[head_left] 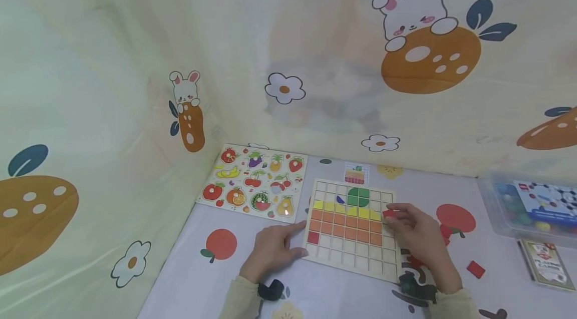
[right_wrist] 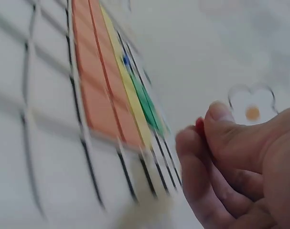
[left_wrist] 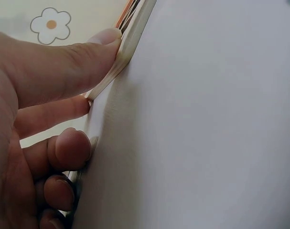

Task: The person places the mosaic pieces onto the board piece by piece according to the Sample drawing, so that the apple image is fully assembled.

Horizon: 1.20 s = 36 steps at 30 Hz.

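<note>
My left hand (head_left: 272, 248) presses straight fingers (left_wrist: 63, 67) against the wooden grid board (head_left: 351, 259) edge, steadying it on the surface, while my right hand (head_left: 416, 231) pinches a red tile (head_left: 388, 214) over its right side.

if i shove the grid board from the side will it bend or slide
The board looks like stiff wood, so it probably slides flat rather than bending. The left hand presses its edge, likely steadying it. Loose tiles might jump if bumped.

Head cam looks down from above; 2 wrist cams close, sharing grid board (head_left: 351, 229).
</note>
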Tool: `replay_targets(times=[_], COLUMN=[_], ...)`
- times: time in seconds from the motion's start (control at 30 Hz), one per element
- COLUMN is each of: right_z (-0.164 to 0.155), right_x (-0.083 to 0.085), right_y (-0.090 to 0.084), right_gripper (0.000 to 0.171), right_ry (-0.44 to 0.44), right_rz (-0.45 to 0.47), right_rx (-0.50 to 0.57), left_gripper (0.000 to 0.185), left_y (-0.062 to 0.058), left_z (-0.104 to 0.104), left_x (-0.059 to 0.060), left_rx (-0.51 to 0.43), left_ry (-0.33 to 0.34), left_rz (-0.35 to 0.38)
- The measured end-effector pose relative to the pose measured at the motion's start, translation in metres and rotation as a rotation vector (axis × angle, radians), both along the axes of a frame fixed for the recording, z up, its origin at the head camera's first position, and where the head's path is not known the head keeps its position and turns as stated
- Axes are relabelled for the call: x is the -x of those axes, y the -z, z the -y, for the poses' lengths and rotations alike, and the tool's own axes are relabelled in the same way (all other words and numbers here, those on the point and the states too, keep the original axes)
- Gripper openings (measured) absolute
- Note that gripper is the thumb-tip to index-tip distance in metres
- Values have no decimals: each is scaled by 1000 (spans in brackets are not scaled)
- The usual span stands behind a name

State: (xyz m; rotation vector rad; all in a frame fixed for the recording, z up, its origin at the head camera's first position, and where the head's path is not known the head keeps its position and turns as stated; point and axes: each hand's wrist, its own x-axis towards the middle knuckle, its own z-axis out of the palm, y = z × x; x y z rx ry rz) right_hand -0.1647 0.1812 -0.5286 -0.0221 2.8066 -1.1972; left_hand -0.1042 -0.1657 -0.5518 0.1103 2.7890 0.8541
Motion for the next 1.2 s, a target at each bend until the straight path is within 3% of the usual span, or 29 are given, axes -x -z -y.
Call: replay_targets(times=[0.13,0.53,0.83,1.2], right_z=[24,77,100,108], right_x=[-5,-23,-29,-34], right_y=[-2,9,15,16], right_gripper=[42,35,33,31], right_ry=[-94,-220,-248,-261], right_rz=[65,8,-82,-119], right_rx=[72,105,2,-125], left_gripper=[68,68,68,67], left_y=[0,-2,-3,-3], left_z=[0,-1,-1,0], left_x=[0,-1,-1,-1], left_rx=[6,7,11,0], left_ry=[3,1,-1,3], left_rz=[-10,5,9,-4])
